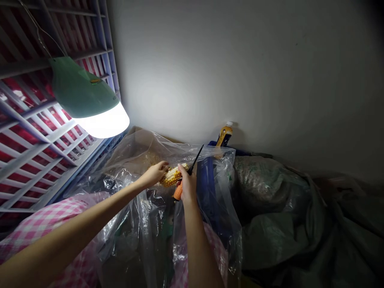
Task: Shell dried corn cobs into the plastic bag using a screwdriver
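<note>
A corn cob (171, 177) with yellow and pale kernels is held between my two hands above a clear plastic sheet. My left hand (157, 173) has its fingers closed around the left end of the cob. At the other end, my right hand (188, 186) presses its thumb on the cob. That same hand grips what looks like a screwdriver (177, 193), its orange handle below the fingers and its dark, thin shaft pointing up and to the right. My right fingers partly hide the handle and the underside of the cob.
Clear plastic sheeting (141, 148) drapes over a cardboard box and my lap. A lit lamp (87, 96) hangs at upper left before a plastic crate (45, 140). A bottle (225, 135) leans by the wall. Filled sacks (264, 180) lie on the right.
</note>
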Tool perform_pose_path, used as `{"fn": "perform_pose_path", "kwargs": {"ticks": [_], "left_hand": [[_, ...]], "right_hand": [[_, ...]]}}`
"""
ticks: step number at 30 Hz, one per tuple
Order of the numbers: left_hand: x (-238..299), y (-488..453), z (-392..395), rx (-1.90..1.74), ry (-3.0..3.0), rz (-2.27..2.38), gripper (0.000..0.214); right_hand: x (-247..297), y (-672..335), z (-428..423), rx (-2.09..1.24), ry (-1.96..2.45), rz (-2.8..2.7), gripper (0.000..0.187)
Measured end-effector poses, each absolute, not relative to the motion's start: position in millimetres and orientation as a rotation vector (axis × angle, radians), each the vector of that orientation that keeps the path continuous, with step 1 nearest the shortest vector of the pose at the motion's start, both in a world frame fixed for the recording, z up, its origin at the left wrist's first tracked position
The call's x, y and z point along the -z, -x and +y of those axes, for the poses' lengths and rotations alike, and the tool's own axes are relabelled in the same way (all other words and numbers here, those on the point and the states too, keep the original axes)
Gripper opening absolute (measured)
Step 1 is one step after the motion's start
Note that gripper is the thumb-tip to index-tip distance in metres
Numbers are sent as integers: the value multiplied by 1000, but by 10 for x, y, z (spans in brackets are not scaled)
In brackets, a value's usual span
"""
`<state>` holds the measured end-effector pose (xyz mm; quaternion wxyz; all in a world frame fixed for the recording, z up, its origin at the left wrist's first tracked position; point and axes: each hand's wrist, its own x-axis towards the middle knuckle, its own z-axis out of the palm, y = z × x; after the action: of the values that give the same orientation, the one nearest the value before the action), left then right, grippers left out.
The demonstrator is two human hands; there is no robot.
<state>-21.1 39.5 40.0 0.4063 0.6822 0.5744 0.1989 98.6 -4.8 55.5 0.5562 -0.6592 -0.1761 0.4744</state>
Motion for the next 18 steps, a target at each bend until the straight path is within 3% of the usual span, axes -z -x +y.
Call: {"fn": "perform_pose_path", "kwargs": {"ticks": [3,9,18], "left_hand": [[-531,264,393,-537,-1878,1478,53],[-742,323,224,-179,-2194,1185,54],[-653,330,361,-487,-1884,1355,48]], "right_hand": [[-542,-998,-44,-1147,1503,-380,39],[-581,-1004,-29,-1146,1455,-338,38],[-661,-1007,-58,-1190,1455,-244,30]]}}
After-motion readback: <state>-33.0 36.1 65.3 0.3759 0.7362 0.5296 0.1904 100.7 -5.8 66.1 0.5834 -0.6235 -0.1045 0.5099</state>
